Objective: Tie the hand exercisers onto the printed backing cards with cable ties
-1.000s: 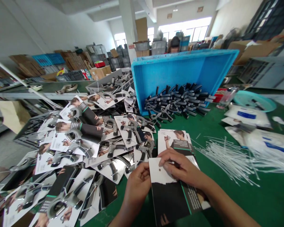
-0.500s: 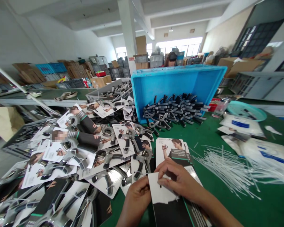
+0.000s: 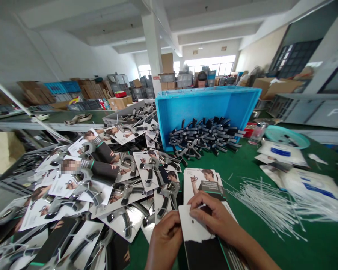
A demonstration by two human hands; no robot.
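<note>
My left hand (image 3: pixel 165 240) pinches the left edge of a backing card (image 3: pixel 195 232), white above and black below, with a small hole in the white part. My right hand (image 3: pixel 218 219) lies over the card's upper right, thumb and bent fingers closed on it. Whether a cable tie is also between my fingers is hidden. Beneath and behind the held card is a stack of printed cards (image 3: pixel 190 183). To the left spreads a heap of cards with hand grippers (image 3: pixel 128 193) tied on. White cable ties (image 3: pixel 266 206) lie loose to the right.
A blue crate (image 3: pixel 205 101) on its side spills loose hand grippers (image 3: pixel 205 137) onto the green table. White plastic packs (image 3: pixel 315 185) and a turquoise tray (image 3: pixel 301 137) stand at the right. A grey crate (image 3: pixel 9 174) sits left. Across the room, a person (image 3: pixel 202 78) shows behind the crate.
The view has shifted slightly, so the crate and table sit a little lower and further left. Both hands keep hold of the card, their fingers almost unmoved.
</note>
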